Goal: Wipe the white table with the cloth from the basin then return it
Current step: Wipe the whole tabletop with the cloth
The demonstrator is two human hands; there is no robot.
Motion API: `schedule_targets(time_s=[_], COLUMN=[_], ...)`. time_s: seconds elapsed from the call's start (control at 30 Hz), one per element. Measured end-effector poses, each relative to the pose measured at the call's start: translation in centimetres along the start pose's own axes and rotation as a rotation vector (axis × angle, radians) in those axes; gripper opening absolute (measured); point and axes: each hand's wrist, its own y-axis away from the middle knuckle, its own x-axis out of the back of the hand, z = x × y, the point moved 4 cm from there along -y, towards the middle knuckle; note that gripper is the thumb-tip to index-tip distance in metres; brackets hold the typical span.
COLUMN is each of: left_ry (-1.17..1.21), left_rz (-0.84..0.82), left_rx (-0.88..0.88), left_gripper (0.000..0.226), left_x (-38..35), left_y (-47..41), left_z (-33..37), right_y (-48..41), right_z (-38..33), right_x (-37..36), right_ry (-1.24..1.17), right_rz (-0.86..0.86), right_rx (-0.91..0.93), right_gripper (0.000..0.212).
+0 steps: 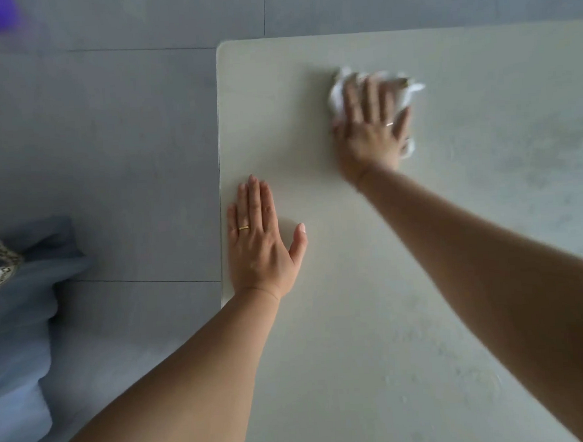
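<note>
The left hand (260, 243) lies flat, palm down, on the white table (358, 336) close to its left edge, arm extended, four fingers straight and together, thumb splayed to the right; a gold ring (243, 228) sits on one finger. The right hand (373, 127) reaches farther across the table, blurred, palm down on the cloth (338, 89) with its fingers spread apart and fairly straight, pressing rather than gripping. The cloth is white and crumpled, bunched under those fingers, showing beyond the fingertips and along the little-finger side. Faint streaks mark the tabletop right of that hand.
</note>
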Motion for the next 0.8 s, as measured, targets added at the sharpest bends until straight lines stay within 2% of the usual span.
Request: schedule_targets(time_s=[0.1,0.17,0.23,0.3,0.4,0.47,0.53,0.63,0.7,0.8], left_ry=[-0.007,-0.012,-0.017,-0.020,-0.020,-0.014,0.004,0.007,0.006,0.002], left_rz=[-0.001,0.002,0.005,0.011,0.014,0.013,0.014,0.014,0.022,0.040], left_rx=[0.004,-0.003,-0.005,-0.003,0.000,0.001,0.002,-0.002,-0.005,0.002], left_gripper=[0.077,0.077,0.077,0.078,0.078,0.079,0.079,0.079,0.078,0.078], left_x=[0.0,0.0,-0.1,-0.1,-0.2,-0.2,-0.2,-0.2,-0.3,-0.4], left_y=[0.0,0.1,0.1,0.1,0.1,0.1,0.1,0.2,0.2,0.1], left_z=[0.0,0.0,-0.1,-0.1,-0.1,-0.1,-0.1,-0.1,-0.1,-0.2], right_y=[4.1,3.5,2.2,1.8,3.3,5.8,8.8,9.7,8.9,8.6], right_z=[-2.5,0.2,4.2,6.9,4.8,1.6,-0.3,1.9,5.0,7.3], right_x=[-1.3,-0.3,1.0,1.6,0.6,-0.7,-1.8,-1.1,0.0,0.5], right_ry=[0.080,0.114,0.107,0.055,-0.016,-0.019,0.044,0.140,0.174,0.091], right_rz=[-0.086,-0.087,-0.047,-0.004,0.047,0.018,-0.030,-0.081,-0.059,-0.024], right_rx=[0.335,0.397,0.289,0.082,-0.116,-0.032,0.169,0.412,0.391,0.126], right_gripper=[0.054,0.052,0.052,0.053,0.056,0.059,0.058,0.056,0.056,0.055])
